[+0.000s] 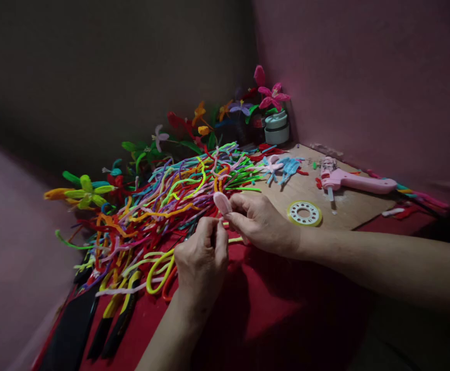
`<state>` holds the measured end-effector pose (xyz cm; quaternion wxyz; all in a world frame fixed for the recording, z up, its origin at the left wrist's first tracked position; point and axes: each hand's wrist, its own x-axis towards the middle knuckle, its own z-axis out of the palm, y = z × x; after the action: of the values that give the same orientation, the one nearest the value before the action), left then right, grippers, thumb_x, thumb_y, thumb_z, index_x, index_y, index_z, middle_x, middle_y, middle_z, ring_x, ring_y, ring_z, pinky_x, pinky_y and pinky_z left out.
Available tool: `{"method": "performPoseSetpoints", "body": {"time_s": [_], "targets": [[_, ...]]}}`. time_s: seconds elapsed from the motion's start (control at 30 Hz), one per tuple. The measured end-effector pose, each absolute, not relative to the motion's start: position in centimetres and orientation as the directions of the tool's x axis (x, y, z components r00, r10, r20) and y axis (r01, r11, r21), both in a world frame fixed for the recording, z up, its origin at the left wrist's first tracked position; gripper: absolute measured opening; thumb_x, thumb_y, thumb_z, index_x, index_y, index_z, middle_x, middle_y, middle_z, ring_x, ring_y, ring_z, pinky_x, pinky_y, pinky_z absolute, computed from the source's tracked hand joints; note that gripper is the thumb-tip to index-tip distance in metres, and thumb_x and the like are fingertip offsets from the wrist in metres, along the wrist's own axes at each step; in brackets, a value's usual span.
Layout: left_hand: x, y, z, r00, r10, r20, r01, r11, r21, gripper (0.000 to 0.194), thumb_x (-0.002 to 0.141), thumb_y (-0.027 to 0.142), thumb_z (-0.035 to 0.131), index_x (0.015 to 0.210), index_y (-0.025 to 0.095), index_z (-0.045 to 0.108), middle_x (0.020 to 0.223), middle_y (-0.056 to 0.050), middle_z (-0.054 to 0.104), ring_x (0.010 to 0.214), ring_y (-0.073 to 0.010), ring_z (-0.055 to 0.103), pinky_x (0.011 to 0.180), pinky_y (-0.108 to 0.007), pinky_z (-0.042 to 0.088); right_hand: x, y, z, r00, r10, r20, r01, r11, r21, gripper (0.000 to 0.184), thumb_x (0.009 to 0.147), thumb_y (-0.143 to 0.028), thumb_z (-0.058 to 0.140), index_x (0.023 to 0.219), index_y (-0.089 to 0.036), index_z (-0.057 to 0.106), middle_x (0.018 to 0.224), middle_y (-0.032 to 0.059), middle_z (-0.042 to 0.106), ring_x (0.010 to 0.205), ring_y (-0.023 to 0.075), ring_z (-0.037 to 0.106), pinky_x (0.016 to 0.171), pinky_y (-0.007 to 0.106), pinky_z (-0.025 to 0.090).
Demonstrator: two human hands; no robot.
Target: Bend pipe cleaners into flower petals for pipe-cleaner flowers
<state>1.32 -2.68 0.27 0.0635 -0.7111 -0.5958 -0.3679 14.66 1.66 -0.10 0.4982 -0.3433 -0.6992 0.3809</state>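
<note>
A pale pink petal (222, 203) of fuzzy pipe cleaner stands up between my two hands. My right hand (261, 221) pinches it near its lower end with thumb and forefinger. Just below and to the left, my left hand (203, 252) is closed with its fingertips at the petal's base, where a thin stem seems to run; the fingers hide most of it. Behind both hands lies a large heap of coloured pipe cleaners (166, 180). A yellow pipe cleaner loop (153, 275) sticks out beside my left hand.
A pink glue gun (364, 181) and a tape roll (304, 213) lie on a wooden board (348, 214) at the right. Pliers with yellow-black handles (118, 314) rest at the front left. Finished flowers (87, 193) and a pale lidded jar (277, 129) stand by the walls.
</note>
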Motion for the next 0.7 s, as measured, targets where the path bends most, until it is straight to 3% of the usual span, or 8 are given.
{"method": "performPoseSetpoints", "body": {"time_s": [0.07,0.17,0.3,0.47,0.6,0.7], "targets": [[1.2,-2.5,0.5,-0.014,0.859,0.513,0.848,-0.262,0.461,0.017,0.078,0.028,0.051,0.068,0.018,0.059,0.050,0.003,0.053,0.043,-0.0085,0.046,0.047,-0.020,0.033,14.6,1.6,-0.1,-0.279,0.856,0.434,0.073,0.470,-0.880,0.025,0.080,-0.024,0.049,0.057,-0.015,0.046,0.054,-0.0027,0.045,0.051,0.0069,0.039,0.051,0.022,0.031],[0.4,-1.8,1.2,-0.026,0.962,0.272,0.669,-0.185,0.720,0.019,0.079,0.032,0.052,0.071,0.017,0.060,0.053,0.003,0.054,0.046,-0.0089,0.047,0.048,-0.020,0.036,14.7,2.0,-0.1,-0.350,0.884,0.309,-0.054,0.310,-0.949,0.024,0.078,-0.025,0.051,0.058,-0.015,0.045,0.051,-0.0042,0.043,0.047,0.0063,0.037,0.047,0.021,0.029],[-0.3,-1.1,1.9,-0.034,0.986,0.163,0.418,-0.134,0.898,0.020,0.073,0.033,0.060,0.082,0.015,0.063,0.074,-0.002,0.064,0.067,-0.0126,0.056,0.062,-0.021,0.043,14.9,2.7,-0.4,-0.438,0.882,0.176,-0.143,0.125,-0.982,0.018,0.071,-0.026,0.059,0.061,-0.013,0.053,0.053,-0.0040,0.046,0.047,0.0060,0.038,0.047,0.021,0.028],[0.1,-1.1,1.5,0.018,0.996,0.088,0.208,-0.089,0.974,0.022,0.069,0.030,0.066,0.083,0.014,0.063,0.080,-0.005,0.066,0.073,-0.0148,0.059,0.070,-0.026,0.046,14.9,2.6,-0.5,-0.490,0.854,0.175,-0.156,0.111,-0.981,0.021,0.073,-0.028,0.056,0.059,-0.012,0.056,0.053,-0.0024,0.048,0.048,0.0062,0.038,0.047,0.022,0.029],[0.5,-1.3,1.2,0.006,0.989,0.145,0.200,-0.144,0.969,0.020,0.072,0.028,0.064,0.085,0.013,0.063,0.079,-0.005,0.066,0.071,-0.0142,0.059,0.067,-0.026,0.046,14.7,2.2,-0.4,-0.472,0.857,0.206,-0.107,0.176,-0.979,0.027,0.077,-0.030,0.049,0.057,-0.012,0.055,0.053,-0.0004,0.050,0.047,0.0066,0.041,0.046,0.021,0.031],[0.8,-1.4,1.1,-0.017,0.980,0.196,0.246,-0.186,0.951,0.017,0.073,0.027,0.061,0.084,0.014,0.064,0.076,-0.003,0.066,0.070,-0.0137,0.059,0.067,-0.024,0.046,14.4,2.2,-0.5,-0.387,0.897,0.213,-0.055,0.208,-0.977,0.019,0.076,-0.025,0.050,0.062,-0.013,0.055,0.056,-0.0002,0.053,0.048,0.0070,0.045,0.046,0.020,0.034]]}}
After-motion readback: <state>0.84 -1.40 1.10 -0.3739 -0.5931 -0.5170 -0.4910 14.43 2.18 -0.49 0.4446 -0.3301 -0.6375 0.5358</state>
